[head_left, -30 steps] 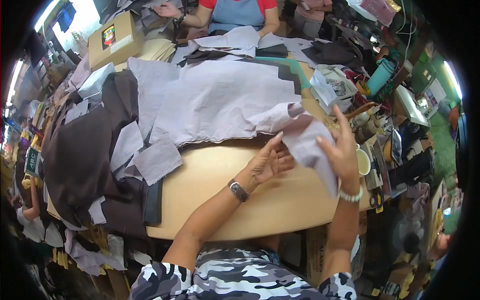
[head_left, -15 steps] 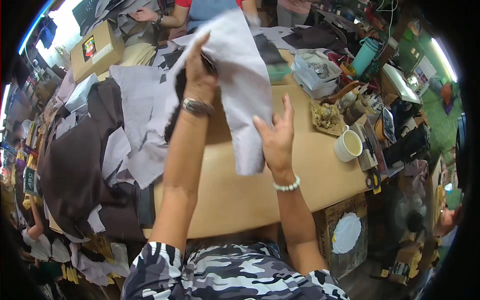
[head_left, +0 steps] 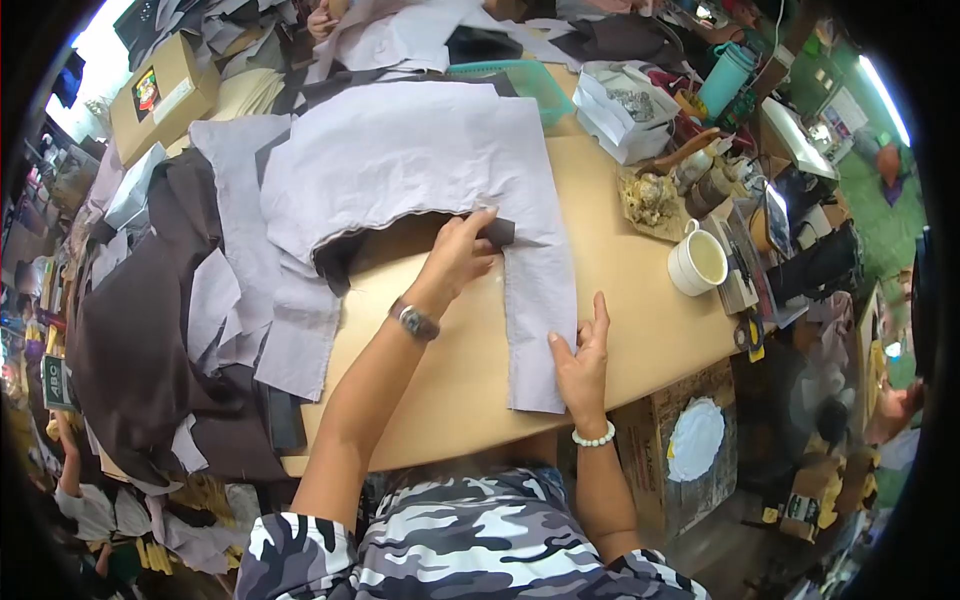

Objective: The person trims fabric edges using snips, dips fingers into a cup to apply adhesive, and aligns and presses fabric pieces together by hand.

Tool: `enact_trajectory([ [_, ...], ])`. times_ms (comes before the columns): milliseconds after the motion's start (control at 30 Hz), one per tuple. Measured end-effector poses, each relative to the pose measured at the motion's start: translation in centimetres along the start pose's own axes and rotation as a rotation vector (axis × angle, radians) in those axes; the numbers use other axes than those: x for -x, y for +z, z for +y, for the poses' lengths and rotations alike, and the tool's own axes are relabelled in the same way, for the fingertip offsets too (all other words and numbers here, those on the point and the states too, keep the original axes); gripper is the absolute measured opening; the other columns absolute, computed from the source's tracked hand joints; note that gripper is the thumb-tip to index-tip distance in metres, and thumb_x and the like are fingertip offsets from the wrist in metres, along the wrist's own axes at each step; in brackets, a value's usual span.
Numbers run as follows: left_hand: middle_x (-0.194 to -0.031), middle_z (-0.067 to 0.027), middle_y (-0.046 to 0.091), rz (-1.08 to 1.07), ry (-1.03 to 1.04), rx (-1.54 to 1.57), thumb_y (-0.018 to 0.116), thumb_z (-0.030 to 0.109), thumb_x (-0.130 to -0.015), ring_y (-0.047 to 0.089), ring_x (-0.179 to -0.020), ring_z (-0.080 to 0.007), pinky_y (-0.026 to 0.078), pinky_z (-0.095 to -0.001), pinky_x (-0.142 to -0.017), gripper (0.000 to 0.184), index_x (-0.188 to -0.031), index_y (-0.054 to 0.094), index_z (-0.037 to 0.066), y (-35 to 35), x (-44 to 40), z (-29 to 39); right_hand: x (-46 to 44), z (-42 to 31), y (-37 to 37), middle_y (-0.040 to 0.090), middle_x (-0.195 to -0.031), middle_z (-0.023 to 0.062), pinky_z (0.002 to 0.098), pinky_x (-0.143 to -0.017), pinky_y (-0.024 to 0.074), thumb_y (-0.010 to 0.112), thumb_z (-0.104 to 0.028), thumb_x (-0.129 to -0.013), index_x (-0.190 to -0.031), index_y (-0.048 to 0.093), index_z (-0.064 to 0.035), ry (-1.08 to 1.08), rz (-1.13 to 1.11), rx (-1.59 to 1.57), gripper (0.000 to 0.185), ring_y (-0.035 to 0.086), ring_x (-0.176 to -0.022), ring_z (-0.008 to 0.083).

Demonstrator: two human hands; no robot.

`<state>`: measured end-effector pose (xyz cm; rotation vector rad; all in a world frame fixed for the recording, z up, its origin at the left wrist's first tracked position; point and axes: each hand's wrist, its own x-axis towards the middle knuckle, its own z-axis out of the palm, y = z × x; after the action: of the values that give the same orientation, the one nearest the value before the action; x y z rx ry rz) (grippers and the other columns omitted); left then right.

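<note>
A large pale grey-lilac cloth piece (head_left: 400,140) with a dark underside lies spread over the table in an arch shape. One long leg of it runs down toward the table's front edge. My left hand (head_left: 462,262), with a watch at the wrist, has its fingers closed at the arch's inner edge, where a small dark flap (head_left: 499,233) shows. My right hand (head_left: 583,368), wearing a bead bracelet, rests beside the lower end of that leg. Its thumb touches the cloth's edge and its fingers are stretched out.
Dark brown material (head_left: 140,330) and pale scraps heap up at the left. A teal basket (head_left: 555,95) sits behind the cloth. To the right stand a white mug (head_left: 697,264), a white box (head_left: 625,135), a teal bottle (head_left: 727,78) and scissors (head_left: 748,335). Another person's hand (head_left: 322,20) shows at the back.
The cloth, held up and folded in my left hand before, now lies spread on the table. Both hands have come lower, the left one also moving right to the cloth's inner edge.
</note>
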<state>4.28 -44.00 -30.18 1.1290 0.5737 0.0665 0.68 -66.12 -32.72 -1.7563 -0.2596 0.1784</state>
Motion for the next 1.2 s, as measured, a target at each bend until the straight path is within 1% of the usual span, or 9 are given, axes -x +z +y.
enact_trajectory([
  [67,-0.096,-0.0077,0.06,0.041,0.187,-0.352,0.066,0.03,-0.084,0.059,-0.083,-0.0185,0.05,-0.035,-0.073,0.044,-0.113,0.054,0.0,0.1,3.0,-0.1,0.3,1.2,0.0,0.052,-0.103,0.0135,0.0267,-0.074,0.0468,0.058,0.008,-0.08,-0.145,0.009,0.0003,-0.1,0.01,-0.114,0.082,0.053,-0.078,0.0149],
  [100,-0.089,-0.0073,0.062,0.156,0.571,-0.656,0.066,0.023,-0.083,0.062,-0.08,-0.0229,0.05,-0.0335,-0.072,0.028,-0.1,0.062,0.001,0.4,3.6,-1.1,0.7,0.9,-0.2,0.052,-0.104,0.014,0.0265,-0.075,0.0468,0.059,0.008,-0.08,-0.146,0.008,0.0001,-0.052,0.024,-0.126,0.083,0.054,-0.079,0.0153],
  [200,-0.093,-0.0106,0.063,0.16,1.027,-0.944,0.066,0.015,-0.081,0.063,-0.082,-0.0283,0.051,-0.0349,-0.072,0.017,-0.092,0.066,0.003,1.5,5.0,-1.7,2.3,-1.4,-0.7,0.052,-0.107,0.0155,0.0272,-0.077,0.0466,0.06,0.009,-0.079,-0.146,0.008,-0.0005,0.062,0.062,-0.134,0.085,0.055,-0.085,0.0174],
  [333,-0.099,-0.0118,0.06,0.051,1.263,-1.326,0.063,0.007,-0.078,0.056,-0.1,-0.0291,0.046,-0.0383,-0.084,0.011,-0.088,0.067,0.004,3.0,3.1,-3.5,3.0,-1.0,-0.8,0.05,-0.11,0.0157,0.0272,-0.074,0.048,0.061,0.009,-0.078,-0.146,0.011,-0.0016,-0.057,0.078,0.048,0.085,0.057,-0.087,0.0196],
  [467,-0.104,-0.012,0.06,0.105,1.126,-1.311,0.062,0.006,-0.078,0.054,-0.104,-0.0294,0.044,-0.038,-0.087,0.011,-0.087,0.067,0.004,1.5,0.0,-3.3,2.9,-0.8,-1.4,0.051,-0.109,0.0179,0.0335,-0.076,0.0487,0.062,0.008,-0.076,-0.145,0.019,-0.0023,-0.322,0.098,0.429,0.082,0.058,-0.089,0.0284],
  [800,-0.116,-0.0118,0.062,0.032,0.808,-0.656,0.06,0.003,-0.084,0.058,-0.108,-0.0266,0.044,-0.0327,-0.094,0.021,-0.104,0.065,0.0,-0.2,-1.9,-2.7,1.8,-2.1,-4.1,0.045,-0.122,0.0238,0.0436,-0.089,0.0439,0.068,-0.01,-0.075,-0.137,0.036,-0.0025,-0.378,0.066,0.786,0.07,0.051,-0.107,0.0401],
  [967,-0.09,-0.012,0.063,0.451,1.296,-0.922,0.069,0.009,-0.075,0.06,-0.083,-0.027,0.048,-0.0331,-0.076,0.019,-0.093,0.066,0.004,0.6,-1.6,-2.0,-7.0,-3.5,-12.9,0.042,-0.132,0.023,0.0486,-0.101,0.0322,0.075,-0.033,-0.072,-0.122,0.056,-0.0033,-0.438,0.475,1.135,0.062,0.038,-0.123,0.0405],
  [1067,-0.081,-0.0084,0.062,0.501,1.026,-0.829,0.073,0.014,-0.072,0.059,-0.074,-0.0222,0.048,-0.0321,-0.065,0.022,-0.092,0.066,0.005,0.9,-1.1,-2.1,-9.6,-3.3,-15.4,0.041,-0.135,0.022,0.0547,-0.104,0.0252,0.071,-0.043,-0.074,-0.115,0.062,-0.0024,-0.343,0.499,1.351,0.059,0.032,-0.128,0.0413],
  [1200,-0.067,-0.0054,0.057,0.476,0.681,-0.961,0.074,0.019,-0.076,0.052,-0.055,-0.0134,0.044,-0.0288,-0.053,0.041,-0.111,0.061,0.003,1.5,-0.6,-1.8,-10.9,-2.7,-15.4,0.04,-0.136,0.0223,0.0596,-0.105,0.0193,0.065,-0.053,-0.075,-0.109,0.067,-0.0051,-0.25,0.488,1.414,0.059,0.027,-0.131,0.0421],
])
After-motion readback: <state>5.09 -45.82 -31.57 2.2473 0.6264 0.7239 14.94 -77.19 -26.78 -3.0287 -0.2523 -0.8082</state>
